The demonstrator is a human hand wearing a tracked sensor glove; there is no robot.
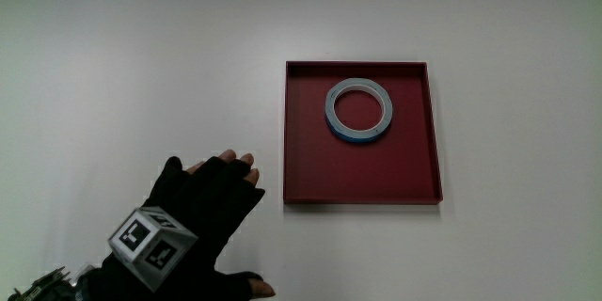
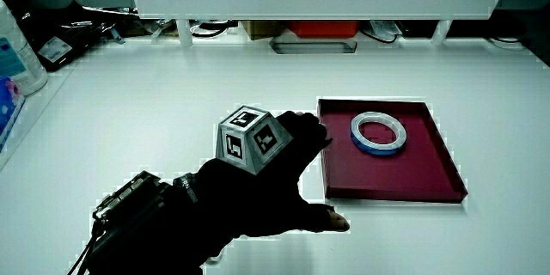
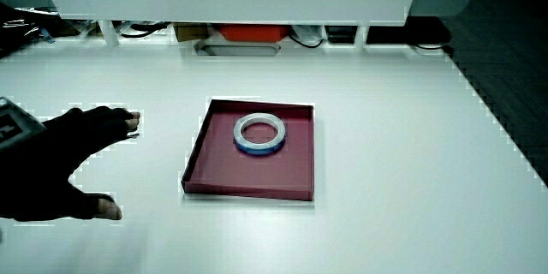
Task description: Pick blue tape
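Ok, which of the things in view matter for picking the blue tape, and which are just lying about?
For the job:
- blue tape, lying flat in the tray
- red tray holding it
- hand, open, over the table beside the tray

Lying about:
- bottle at the table's edge
- partition

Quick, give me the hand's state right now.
Hand: open, fingers spread, holding nothing, over the table beside the tray; the tape lies in the tray, untouched.
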